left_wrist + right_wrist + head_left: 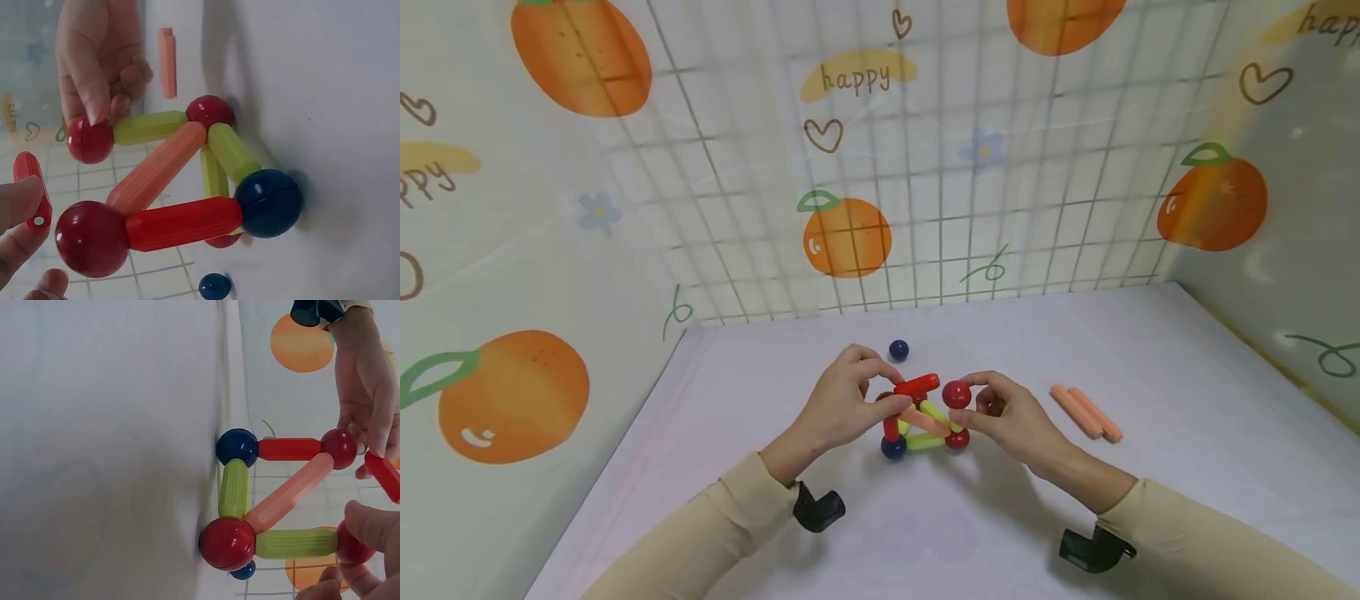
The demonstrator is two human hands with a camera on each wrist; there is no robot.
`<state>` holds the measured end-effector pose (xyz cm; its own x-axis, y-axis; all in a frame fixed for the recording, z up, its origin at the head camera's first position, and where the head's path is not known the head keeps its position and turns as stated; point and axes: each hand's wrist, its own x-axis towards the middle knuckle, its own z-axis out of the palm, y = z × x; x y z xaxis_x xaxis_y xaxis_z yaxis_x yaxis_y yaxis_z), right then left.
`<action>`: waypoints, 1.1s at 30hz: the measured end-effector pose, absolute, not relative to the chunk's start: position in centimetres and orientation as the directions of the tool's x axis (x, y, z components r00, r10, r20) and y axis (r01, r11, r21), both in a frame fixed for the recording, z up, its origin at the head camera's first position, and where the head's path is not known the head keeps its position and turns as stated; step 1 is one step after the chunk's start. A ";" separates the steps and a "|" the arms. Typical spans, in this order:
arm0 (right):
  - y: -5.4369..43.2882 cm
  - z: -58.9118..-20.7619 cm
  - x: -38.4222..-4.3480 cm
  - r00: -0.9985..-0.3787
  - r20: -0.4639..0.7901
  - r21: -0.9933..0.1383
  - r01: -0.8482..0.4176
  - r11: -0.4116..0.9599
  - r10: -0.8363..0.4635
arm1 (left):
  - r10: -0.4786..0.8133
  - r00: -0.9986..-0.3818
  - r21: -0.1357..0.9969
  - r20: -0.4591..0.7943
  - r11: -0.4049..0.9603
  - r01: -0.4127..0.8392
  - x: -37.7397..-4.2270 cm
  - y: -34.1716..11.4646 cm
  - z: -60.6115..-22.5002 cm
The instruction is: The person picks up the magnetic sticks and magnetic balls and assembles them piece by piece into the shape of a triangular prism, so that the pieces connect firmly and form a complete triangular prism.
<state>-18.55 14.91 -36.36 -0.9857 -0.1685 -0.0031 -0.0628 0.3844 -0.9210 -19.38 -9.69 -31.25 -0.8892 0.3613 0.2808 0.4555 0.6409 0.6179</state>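
A small frame of magnetic sticks and balls stands on the table. My left hand [842, 402] pinches a loose red magnetic stick [34, 187] above it, one end of the stick showing a pale round tip. My right hand [1018, 425] grips a red ball [353, 542] topping an upright yellow-green stick [297, 544]. Opposite, an upright red stick [184, 224] joins a dark blue ball [269, 203] below to another red ball [92, 239] above. An orange stick [156, 167] slants across that side from a lower red ball [228, 544]. More yellow-green sticks form the base.
Behind the frame lies a loose dark blue ball [898, 350]. Two orange sticks [1086, 412] lie side by side to the right. Printed cloth with a grid [940, 200] rises at the table's back. Black mounts [818, 507] hang at both wrists.
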 end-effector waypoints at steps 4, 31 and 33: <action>14.9 -36.4 -18.5 -0.985 0.000 -0.921 -0.066 0.383 -0.171 | 0.371 -0.889 0.614 0.270 0.645 0.455 -19.6 -9.5 -31.6; 14.8 -36.3 -18.7 -0.987 -0.008 -0.908 -0.059 0.415 -0.159 | 0.383 -0.897 0.543 0.218 0.716 0.438 -19.7 -8.8 -32.4; 14.8 -36.3 -18.7 -0.987 -0.008 -0.908 -0.060 0.415 -0.159 | 0.382 -0.899 0.542 0.216 0.719 0.436 -19.7 -8.8 -32.4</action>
<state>-18.66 14.84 -36.30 -0.9872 -0.1594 -0.0076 -0.0601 0.4154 -0.9077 -19.69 -8.76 -32.42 -0.8985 0.3820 0.2163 0.4359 0.7186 0.5418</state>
